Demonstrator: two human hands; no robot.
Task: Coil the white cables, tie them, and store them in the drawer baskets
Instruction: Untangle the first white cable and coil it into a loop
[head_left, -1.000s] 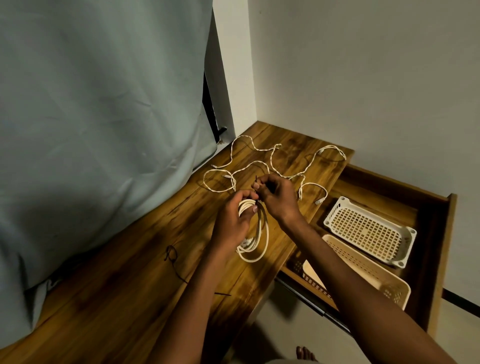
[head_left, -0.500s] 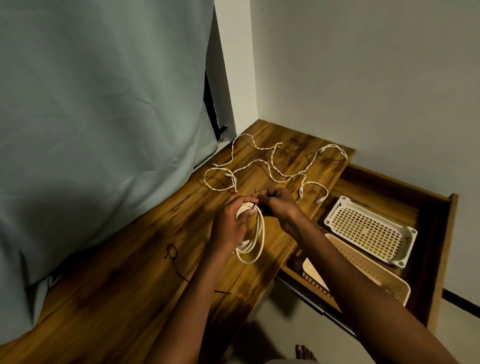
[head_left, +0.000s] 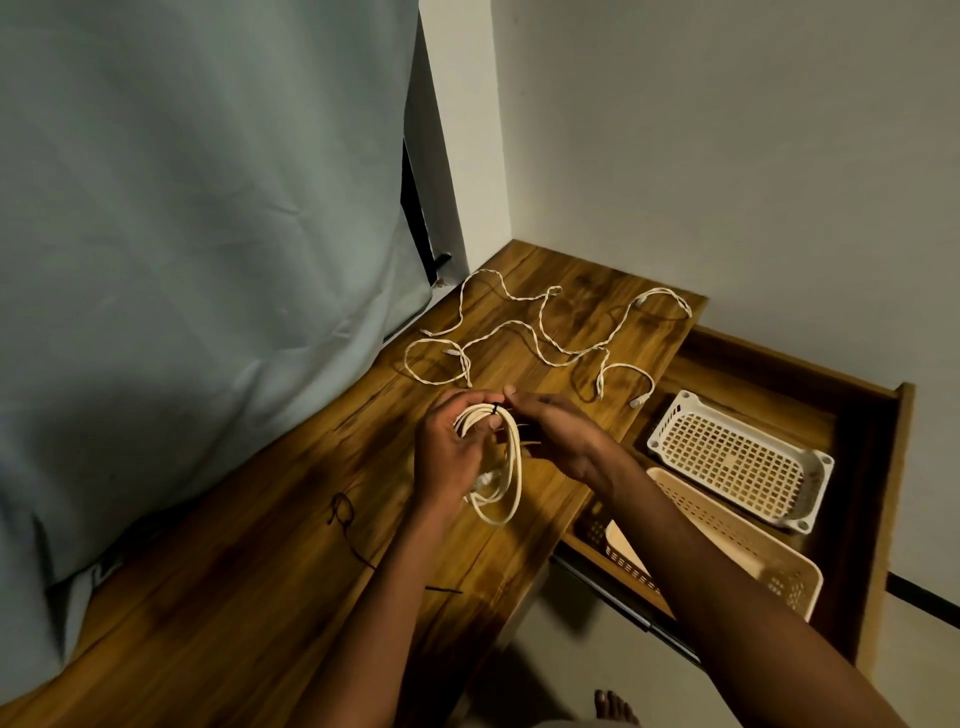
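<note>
A coiled white cable (head_left: 511, 467) hangs over the wooden table, gripped by my left hand (head_left: 449, 457) near its top. A thin black tie (head_left: 496, 410) wraps the top of the coil. My right hand (head_left: 556, 434) pinches at that tie from the right. Several loose white cables (head_left: 524, 332) lie tangled on the far part of the table. In the pulled-out drawer (head_left: 878, 467) to the right sit a white perforated basket (head_left: 737, 457) and a beige basket (head_left: 727, 540), partly hidden by my right forearm.
Black ties (head_left: 343, 517) lie on the wooden table (head_left: 260, 571) near its front edge. A grey curtain (head_left: 182, 234) hangs along the left. White walls close the corner behind. A bare foot (head_left: 615, 706) shows on the floor below.
Both hands have shifted slightly nearer with the coil. The black tie now sits wrapped on the top of the coil, and my right hand has lowered beside it.
</note>
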